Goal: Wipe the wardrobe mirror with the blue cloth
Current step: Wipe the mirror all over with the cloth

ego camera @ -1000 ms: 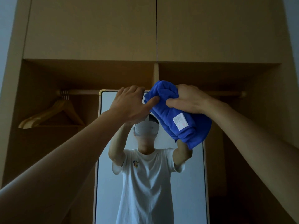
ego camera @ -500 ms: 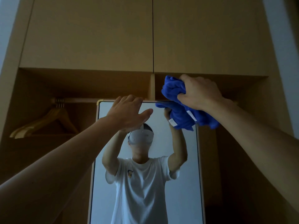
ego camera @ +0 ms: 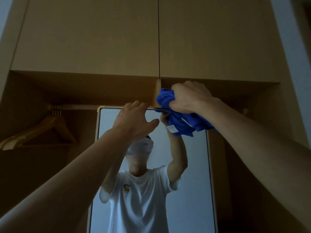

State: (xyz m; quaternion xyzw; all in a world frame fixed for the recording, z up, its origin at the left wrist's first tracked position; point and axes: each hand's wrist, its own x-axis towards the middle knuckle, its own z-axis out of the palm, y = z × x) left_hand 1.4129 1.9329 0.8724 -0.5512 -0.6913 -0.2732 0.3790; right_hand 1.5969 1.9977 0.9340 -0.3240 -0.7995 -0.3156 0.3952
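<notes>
A tall framed mirror point(ego camera: 193, 174) stands in the open wardrobe, reflecting a person in a white T-shirt. My right hand point(ego camera: 190, 98) is clenched around a bunched blue cloth point(ego camera: 181, 121) with a white label, pressed against the mirror's top edge near its right corner. My left hand point(ego camera: 134, 121) rests with fingers curled over the mirror's top edge, left of the cloth, thumb spread out.
Wooden hangers point(ego camera: 42, 132) hang from a rail point(ego camera: 75, 107) in the left compartment. Closed upper cabinet doors point(ego camera: 101, 36) sit above the hands. A vertical divider point(ego camera: 158, 91) stands just behind the cloth. The wardrobe's right compartment is dark.
My left hand let go of the cloth and settled on the mirror's top edge. My right hand carried the cloth up and right onto that edge. The camera tilted upward.
</notes>
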